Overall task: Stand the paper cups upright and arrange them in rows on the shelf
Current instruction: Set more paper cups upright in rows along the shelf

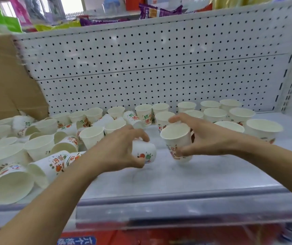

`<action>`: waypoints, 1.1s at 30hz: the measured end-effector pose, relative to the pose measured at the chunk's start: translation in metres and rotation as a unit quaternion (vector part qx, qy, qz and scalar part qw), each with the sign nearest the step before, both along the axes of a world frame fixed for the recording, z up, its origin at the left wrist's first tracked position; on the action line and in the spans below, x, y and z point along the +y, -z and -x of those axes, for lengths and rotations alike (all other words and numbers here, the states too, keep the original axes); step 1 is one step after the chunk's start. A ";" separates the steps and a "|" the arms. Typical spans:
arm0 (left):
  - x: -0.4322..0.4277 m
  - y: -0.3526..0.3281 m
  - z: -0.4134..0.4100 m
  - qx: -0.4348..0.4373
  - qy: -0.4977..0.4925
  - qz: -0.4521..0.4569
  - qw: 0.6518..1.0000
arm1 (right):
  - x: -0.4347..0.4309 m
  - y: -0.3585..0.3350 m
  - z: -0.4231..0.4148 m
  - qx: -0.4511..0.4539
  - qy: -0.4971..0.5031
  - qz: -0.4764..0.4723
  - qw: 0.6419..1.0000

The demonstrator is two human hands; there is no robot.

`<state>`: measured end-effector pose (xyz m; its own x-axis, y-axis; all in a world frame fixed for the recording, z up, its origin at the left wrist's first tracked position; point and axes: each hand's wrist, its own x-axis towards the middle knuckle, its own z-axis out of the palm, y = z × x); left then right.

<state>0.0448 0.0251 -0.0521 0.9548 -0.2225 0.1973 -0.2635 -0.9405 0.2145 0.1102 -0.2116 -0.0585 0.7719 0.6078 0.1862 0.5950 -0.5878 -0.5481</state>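
1. Head view: left hand [117, 149] grips a white printed paper cup [144, 153] lying on the grey shelf [177, 179].
2. Right hand [208, 137] holds a second cup [176, 144], tilted.
3. Next, probably: stand both beside upright rows [215, 114].

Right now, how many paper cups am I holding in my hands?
2. The tipped cup is in the left hand; the mouth-up cup is in the right hand. No others seem hidden in the palms.
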 end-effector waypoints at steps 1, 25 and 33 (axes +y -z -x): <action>-0.004 -0.003 -0.006 0.018 -0.004 -0.010 1.000 | -0.002 -0.002 0.000 0.004 0.005 0.024 1.000; -0.057 -0.006 -0.045 0.056 -0.098 0.031 0.993 | -0.008 -0.029 -0.028 -0.060 0.032 0.260 0.963; -0.009 0.029 0.036 -0.181 -0.147 0.140 0.962 | 0.011 -0.045 -0.017 -0.110 -0.028 0.144 0.983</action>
